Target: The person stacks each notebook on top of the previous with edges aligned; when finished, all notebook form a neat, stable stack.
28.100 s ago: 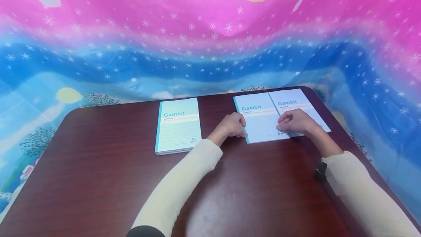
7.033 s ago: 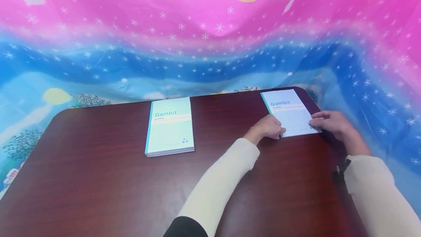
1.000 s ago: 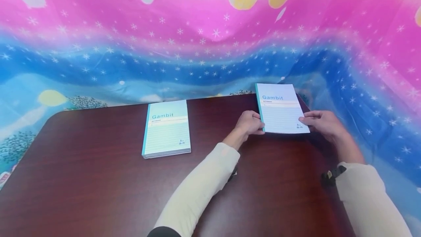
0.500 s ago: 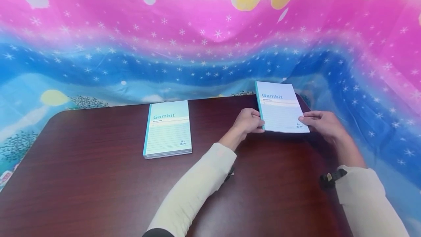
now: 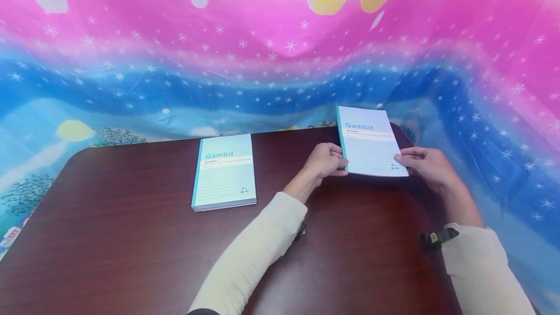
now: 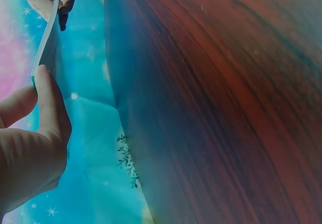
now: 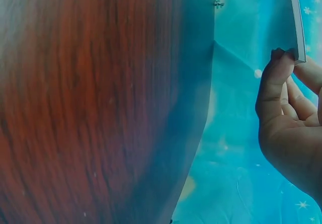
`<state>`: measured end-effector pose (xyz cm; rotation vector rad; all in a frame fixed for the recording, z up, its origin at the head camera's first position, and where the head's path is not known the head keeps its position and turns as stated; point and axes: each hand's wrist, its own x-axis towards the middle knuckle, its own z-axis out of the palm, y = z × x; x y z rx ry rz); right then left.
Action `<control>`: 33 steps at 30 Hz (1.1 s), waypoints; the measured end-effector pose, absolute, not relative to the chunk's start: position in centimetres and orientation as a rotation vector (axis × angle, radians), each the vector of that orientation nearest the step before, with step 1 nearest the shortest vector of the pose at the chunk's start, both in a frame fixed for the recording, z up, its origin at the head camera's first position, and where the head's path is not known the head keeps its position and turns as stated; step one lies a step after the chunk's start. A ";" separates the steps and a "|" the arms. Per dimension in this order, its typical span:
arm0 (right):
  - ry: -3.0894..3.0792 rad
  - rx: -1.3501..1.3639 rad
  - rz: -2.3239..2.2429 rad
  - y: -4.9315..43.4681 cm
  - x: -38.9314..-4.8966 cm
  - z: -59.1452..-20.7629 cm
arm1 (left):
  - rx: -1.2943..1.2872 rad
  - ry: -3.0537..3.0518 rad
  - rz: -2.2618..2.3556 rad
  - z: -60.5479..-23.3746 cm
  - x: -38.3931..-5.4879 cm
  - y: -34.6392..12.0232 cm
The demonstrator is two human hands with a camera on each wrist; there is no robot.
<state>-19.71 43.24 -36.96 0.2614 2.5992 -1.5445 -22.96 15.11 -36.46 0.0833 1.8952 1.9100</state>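
A white notebook (image 5: pixel 367 142) with a teal spine and "Gambit" on its cover is held above the right end of the table, slightly bowed. My left hand (image 5: pixel 324 162) pinches its lower left side between thumb and fingers. On the opposite side, near the lower right corner, my right hand (image 5: pixel 430 166) grips it the same way. Both wrist views catch the notebook edge-on, off the tabletop, with the left hand (image 6: pixel 37 133) and the right hand (image 7: pixel 292 118) pinching it. A neat stack of matching notebooks (image 5: pixel 225 174) lies left of centre; its lower covers are hidden.
The dark red-brown wooden table (image 5: pixel 131 237) has rounded far corners. A pink and blue patterned cloth (image 5: pixel 271 62) hangs behind and along the right side, close to the table's edge.
Earlier, two notebooks lay side by side at the right, then only one. That one is now lifted off the table in both hands, and has shifted slightly left over the last second.
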 end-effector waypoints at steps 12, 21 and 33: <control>2.603 0.236 -1.547 41.8 -19.6 -36.1 | 0.126 1.883 1.927 -35.8 -22.6 13.1; 2.528 0.219 -1.668 40.0 -19.5 -35.4 | 0.170 1.861 1.941 -35.2 -22.5 11.2; 2.521 0.203 -1.640 38.0 -19.6 -34.6 | 0.212 1.822 1.974 -34.8 -22.3 8.6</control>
